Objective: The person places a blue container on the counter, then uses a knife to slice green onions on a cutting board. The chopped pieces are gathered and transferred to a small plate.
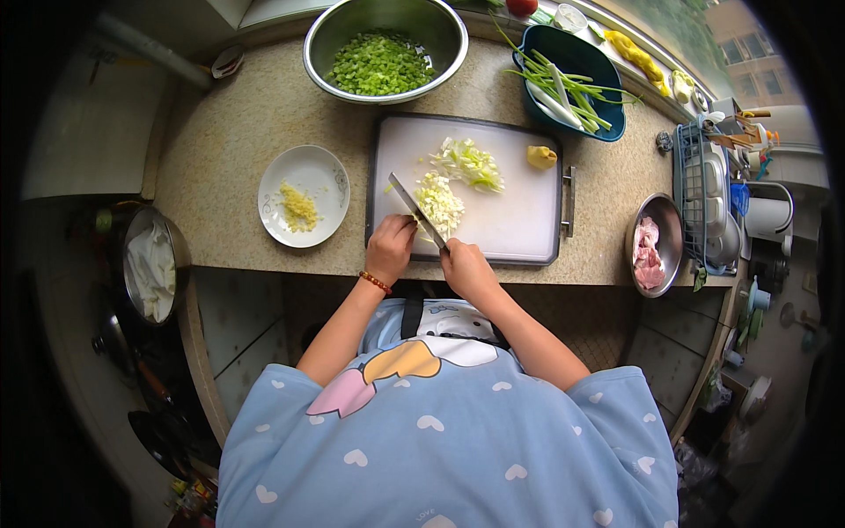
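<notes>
My right hand (470, 274) grips the handle of a kitchen knife (410, 200) near the front edge of a white cutting board (515, 224). The blade slants up and left across the board. Curled fingers of my left hand (389, 247) meet the blade's left side; whether they pinch anything is hidden. Finely chopped white scallion (441, 203) lies against the blade's right side. Behind it sits a looser pile of sliced scallion (470, 164). A peeled piece of ginger (541, 157) rests at the board's back right corner.
Left of the board stands a white plate (333, 228) with minced ginger (298, 208). Behind are a steel bowl (315, 79) of chopped greens (383, 64) and a teal basin (610, 125) of scallions (561, 89). A metal bowl (672, 224) holds raw meat (648, 254), beside a dish rack (690, 218).
</notes>
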`<state>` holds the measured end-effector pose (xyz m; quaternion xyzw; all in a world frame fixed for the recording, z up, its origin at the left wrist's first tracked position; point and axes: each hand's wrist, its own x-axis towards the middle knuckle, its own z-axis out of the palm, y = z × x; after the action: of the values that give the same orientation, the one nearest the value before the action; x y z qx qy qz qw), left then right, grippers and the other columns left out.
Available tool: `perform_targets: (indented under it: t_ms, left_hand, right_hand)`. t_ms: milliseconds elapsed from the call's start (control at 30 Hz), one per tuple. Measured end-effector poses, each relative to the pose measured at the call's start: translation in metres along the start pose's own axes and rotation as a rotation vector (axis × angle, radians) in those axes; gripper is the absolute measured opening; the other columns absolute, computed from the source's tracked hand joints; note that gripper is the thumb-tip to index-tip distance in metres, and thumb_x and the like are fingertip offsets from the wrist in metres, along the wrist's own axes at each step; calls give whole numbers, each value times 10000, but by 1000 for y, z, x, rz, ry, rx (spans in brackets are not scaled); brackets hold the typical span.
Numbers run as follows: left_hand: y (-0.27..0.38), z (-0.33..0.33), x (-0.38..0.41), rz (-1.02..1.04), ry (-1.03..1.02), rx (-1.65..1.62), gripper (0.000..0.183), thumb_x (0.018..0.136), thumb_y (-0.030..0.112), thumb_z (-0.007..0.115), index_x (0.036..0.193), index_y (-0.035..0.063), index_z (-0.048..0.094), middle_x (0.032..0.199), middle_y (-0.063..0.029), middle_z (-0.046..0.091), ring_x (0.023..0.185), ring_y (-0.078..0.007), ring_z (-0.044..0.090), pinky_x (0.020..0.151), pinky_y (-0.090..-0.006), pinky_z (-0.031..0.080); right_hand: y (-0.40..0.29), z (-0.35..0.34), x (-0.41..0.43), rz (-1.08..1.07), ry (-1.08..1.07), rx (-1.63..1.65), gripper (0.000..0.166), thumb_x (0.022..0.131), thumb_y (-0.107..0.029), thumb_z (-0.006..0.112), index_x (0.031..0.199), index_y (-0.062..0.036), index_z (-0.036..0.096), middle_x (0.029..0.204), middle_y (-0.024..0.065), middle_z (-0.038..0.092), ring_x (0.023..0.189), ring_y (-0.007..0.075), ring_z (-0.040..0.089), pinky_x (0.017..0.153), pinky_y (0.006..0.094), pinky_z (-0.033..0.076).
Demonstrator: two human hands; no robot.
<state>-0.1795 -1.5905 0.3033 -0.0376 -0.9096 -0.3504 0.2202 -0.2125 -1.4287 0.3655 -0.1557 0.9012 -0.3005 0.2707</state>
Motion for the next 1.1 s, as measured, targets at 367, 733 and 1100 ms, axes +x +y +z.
perform_targets:
  t_ms: [367, 733, 1100]
  left_hand:
    - [-6, 4, -1, -29, -43, -22, 113, 718, -14, 611, 829, -2, 635, 897, -105, 626, 860, -295, 593, 750, -363, 494]
    - [-1, -4, -2, -22, 3, -25, 140, 725, -25, 629, 865, -18, 634, 908, -128, 626, 852, -299, 592, 744, -367, 493]
    - [-6, -2, -8, -7, -56, 11, 115, 696, -11, 629, 808, 11, 640, 878, -96, 624, 851, -282, 580, 742, -365, 494]
  right_hand:
    - [-3, 25, 30, -36, 81, -52, 177, 851, -117, 516, 810, 51, 547, 751, 295, 604, 720, 471, 591, 667, 528, 482]
    - [-11, -1, 10, -36, 29, 50, 183, 845, -123, 528, 789, 50, 544, 726, 309, 586, 730, 474, 584, 661, 531, 468]
    - [-13, 14, 8, 0, -39, -69, 156, 817, -92, 529, 796, 63, 531, 753, 294, 603, 732, 463, 602, 656, 519, 490]
